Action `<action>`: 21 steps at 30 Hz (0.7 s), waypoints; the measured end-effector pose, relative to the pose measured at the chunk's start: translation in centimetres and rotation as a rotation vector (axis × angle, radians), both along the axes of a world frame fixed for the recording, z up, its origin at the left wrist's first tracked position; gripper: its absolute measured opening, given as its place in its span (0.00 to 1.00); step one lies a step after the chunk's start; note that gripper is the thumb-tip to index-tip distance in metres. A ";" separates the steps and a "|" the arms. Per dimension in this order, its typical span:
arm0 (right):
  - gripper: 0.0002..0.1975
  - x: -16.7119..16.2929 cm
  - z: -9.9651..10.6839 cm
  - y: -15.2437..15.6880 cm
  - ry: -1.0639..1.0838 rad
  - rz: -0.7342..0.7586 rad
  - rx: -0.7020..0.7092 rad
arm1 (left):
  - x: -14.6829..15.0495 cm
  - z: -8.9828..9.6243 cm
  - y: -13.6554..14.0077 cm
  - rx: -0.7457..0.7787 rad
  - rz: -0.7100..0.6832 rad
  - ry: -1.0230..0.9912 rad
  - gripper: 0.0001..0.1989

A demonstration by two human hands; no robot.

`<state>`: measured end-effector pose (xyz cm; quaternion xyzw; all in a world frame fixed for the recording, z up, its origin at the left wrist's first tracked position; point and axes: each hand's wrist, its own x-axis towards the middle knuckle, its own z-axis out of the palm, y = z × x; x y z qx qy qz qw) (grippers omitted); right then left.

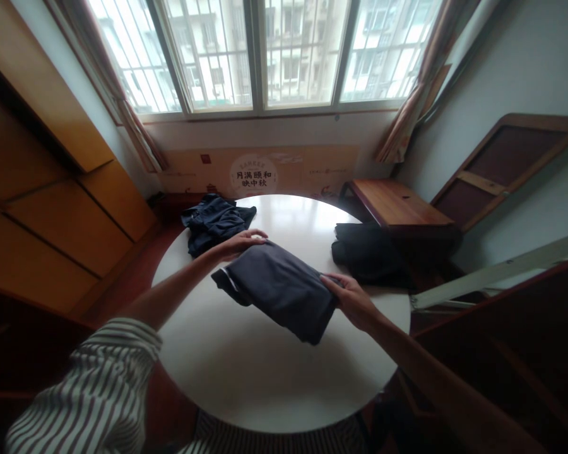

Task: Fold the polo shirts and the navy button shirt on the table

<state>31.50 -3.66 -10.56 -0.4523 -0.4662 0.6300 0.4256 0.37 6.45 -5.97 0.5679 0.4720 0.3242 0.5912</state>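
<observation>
A folded dark grey garment (286,287), its exact kind not plain, is held up over the white round table (274,384). My left hand (243,243) grips its upper left corner, fingers closed on the fabric. At the right edge, my right hand (350,295) pinches the cloth between thumb and fingers. A thin white strip and a darker flap show at the garment's left end. Just beyond my left hand lies a crumpled pile of dark navy clothing (215,221). Farther right, a folded black cloth pile (366,252) rests at the table's edge.
A wooden side table (397,202) stands behind the black pile, with a wood-framed panel (497,164) leaning on the wall. Orange-brown cabinets (71,221) line the left side. Beneath the barred window, a printed banner (284,170) runs along the wall.
</observation>
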 end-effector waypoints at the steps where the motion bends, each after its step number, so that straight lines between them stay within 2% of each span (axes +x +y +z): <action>1: 0.24 0.0 -1.2 0.1 -0.038 0.008 -0.006 | 0.0 -1.5 0.6 -0.062 -0.012 0.008 0.23; 4: 0.25 0.3 -3.7 0.3 -0.152 0.022 0.041 | -0.1 -5.3 1.9 -0.120 0.008 0.076 0.26; 7: 0.26 1.0 -4.2 0.5 -0.268 0.038 0.119 | -0.3 -6.5 2.7 0.026 0.050 0.251 0.22; 9: 0.25 1.5 -3.7 0.5 -0.413 0.014 0.239 | -0.1 -6.1 2.7 0.216 0.041 0.433 0.17; 12: 0.18 2.3 -2.4 0.2 -0.667 -0.050 0.575 | 0.8 -5.0 1.1 0.633 0.021 0.705 0.14; 13: 0.17 2.6 -2.0 0.0 -0.734 -0.023 0.710 | 1.3 -4.7 0.3 0.756 -0.023 0.767 0.15; 15: 0.22 3.1 -1.4 -0.5 -0.836 0.162 0.933 | 2.3 -4.5 -1.5 0.898 -0.182 0.849 0.19; 17: 0.31 3.4 -1.4 -1.1 -0.917 0.397 1.043 | 2.9 -5.0 -2.8 0.901 -0.343 0.928 0.22; 18: 0.35 3.6 -1.5 -1.4 -0.950 0.481 1.064 | 2.9 -5.4 -3.2 0.871 -0.380 0.977 0.24; 19: 0.37 3.7 -1.7 -1.7 -0.975 0.529 1.081 | 2.8 -5.8 -3.3 0.832 -0.384 1.030 0.26; 21: 0.37 3.9 -2.1 -2.0 -0.993 0.534 1.127 | 2.2 -6.7 -2.9 0.747 -0.326 1.113 0.27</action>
